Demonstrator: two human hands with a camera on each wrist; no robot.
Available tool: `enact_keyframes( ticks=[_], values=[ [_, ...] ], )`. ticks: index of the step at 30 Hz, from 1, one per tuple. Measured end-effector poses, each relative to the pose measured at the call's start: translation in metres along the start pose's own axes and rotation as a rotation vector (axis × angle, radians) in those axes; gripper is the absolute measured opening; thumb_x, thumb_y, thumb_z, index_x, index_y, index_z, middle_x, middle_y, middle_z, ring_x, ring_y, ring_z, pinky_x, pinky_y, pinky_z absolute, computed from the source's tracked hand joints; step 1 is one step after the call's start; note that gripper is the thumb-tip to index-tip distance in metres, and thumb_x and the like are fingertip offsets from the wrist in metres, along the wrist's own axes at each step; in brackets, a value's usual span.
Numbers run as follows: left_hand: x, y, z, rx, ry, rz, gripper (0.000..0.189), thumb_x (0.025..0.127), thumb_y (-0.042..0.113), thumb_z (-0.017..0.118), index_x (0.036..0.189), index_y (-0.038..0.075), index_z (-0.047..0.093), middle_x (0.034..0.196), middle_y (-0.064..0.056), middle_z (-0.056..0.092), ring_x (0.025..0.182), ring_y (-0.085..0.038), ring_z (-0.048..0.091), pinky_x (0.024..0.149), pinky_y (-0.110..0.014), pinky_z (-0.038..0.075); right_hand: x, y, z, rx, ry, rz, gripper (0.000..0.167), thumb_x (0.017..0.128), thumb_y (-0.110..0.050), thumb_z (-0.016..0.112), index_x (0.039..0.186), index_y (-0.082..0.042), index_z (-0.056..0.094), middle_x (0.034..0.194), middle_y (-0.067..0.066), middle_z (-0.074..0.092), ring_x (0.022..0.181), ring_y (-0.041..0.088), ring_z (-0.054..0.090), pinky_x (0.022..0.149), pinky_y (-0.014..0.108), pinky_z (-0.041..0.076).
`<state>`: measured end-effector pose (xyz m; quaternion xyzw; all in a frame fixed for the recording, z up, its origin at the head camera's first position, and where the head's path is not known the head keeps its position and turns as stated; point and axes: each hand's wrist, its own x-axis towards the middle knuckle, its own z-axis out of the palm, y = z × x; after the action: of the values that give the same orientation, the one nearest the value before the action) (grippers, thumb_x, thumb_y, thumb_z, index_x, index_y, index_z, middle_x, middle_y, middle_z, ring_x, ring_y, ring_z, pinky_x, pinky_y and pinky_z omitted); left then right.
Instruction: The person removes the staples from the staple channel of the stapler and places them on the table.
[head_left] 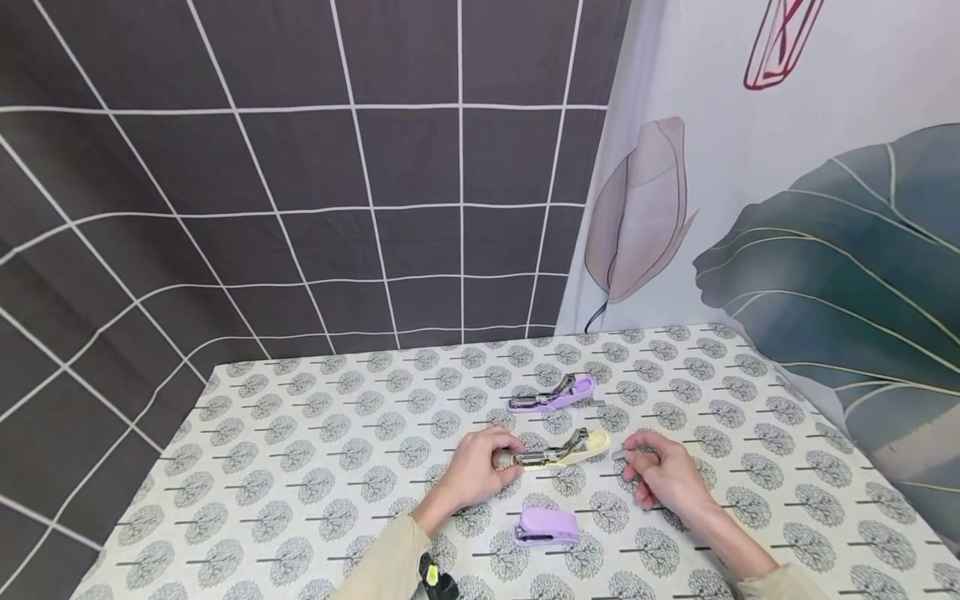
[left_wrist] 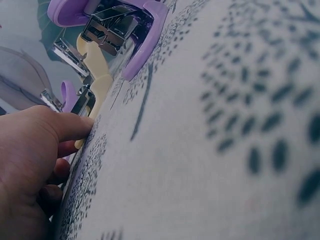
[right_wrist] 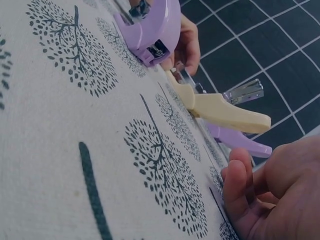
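Note:
A cream-yellow stapler lies opened out on the table, its metal magazine and inner arm exposed. My left hand grips the stapler's left end between thumb and fingers. Just off its right end, my right hand pinches a small grey strip of staples at the fingertips. The right wrist view shows that hand with curled fingers, the strip hidden. Farther back lies an opened purple stapler. Nearer to me sits a closed purple stapler, large in the left wrist view.
Another small grey strip lies beside the far purple stapler. The table has a tree-patterned cloth. A dark gridded curtain hangs behind, and a pale leaf-printed curtain is at the right.

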<state>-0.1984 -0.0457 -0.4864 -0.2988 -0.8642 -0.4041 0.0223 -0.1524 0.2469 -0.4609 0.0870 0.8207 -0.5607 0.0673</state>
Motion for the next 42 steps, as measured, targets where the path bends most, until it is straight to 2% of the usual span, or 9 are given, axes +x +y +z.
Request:
enact_keyframes(
  ticks=[18,28,35,42],
  values=[
    [0.0,-0.001,0.001,0.009,0.003,0.019,0.022,0.079,0.007,0.082,0.099,0.01,0.074,0.094,0.008,0.066,0.06,0.001,0.043,0.057,-0.018,0.04,-0.001,-0.005,0.0,-0.077,-0.004,-0.01,0.015,0.095,0.004,0.056,0.11,0.005,0.058,0.073,0.011,0.064,0.048,0.022,0.058,0.043,0.037,0.052],
    [-0.001,-0.001,0.0,-0.009,0.007,0.025,0.023,0.079,0.006,0.083,0.1,0.01,0.074,0.09,0.009,0.064,0.061,0.0,0.042,0.057,-0.019,0.04,-0.004,-0.003,-0.002,-0.061,0.009,-0.026,0.024,0.096,0.003,0.054,0.119,0.008,0.053,0.074,0.011,0.064,0.051,0.023,0.06,0.045,0.037,0.053],
    [-0.003,-0.006,0.001,-0.066,0.007,0.004,0.027,0.079,0.003,0.082,0.103,0.011,0.073,0.082,0.008,0.06,0.06,-0.001,0.041,0.055,-0.02,0.039,-0.02,-0.009,-0.003,-0.089,0.056,-0.074,0.025,0.096,-0.001,0.058,0.12,0.006,0.056,0.074,0.01,0.065,0.05,0.022,0.059,0.043,0.032,0.051],
    [-0.004,-0.005,-0.001,-0.085,0.004,-0.011,0.031,0.078,0.003,0.082,0.106,0.009,0.072,0.079,0.004,0.056,0.063,-0.006,0.044,0.058,-0.022,0.041,-0.046,-0.023,0.008,-0.075,0.015,-0.171,0.024,0.094,0.003,0.06,0.118,0.005,0.059,0.074,0.011,0.065,0.051,0.022,0.059,0.044,0.029,0.049]
  ],
)
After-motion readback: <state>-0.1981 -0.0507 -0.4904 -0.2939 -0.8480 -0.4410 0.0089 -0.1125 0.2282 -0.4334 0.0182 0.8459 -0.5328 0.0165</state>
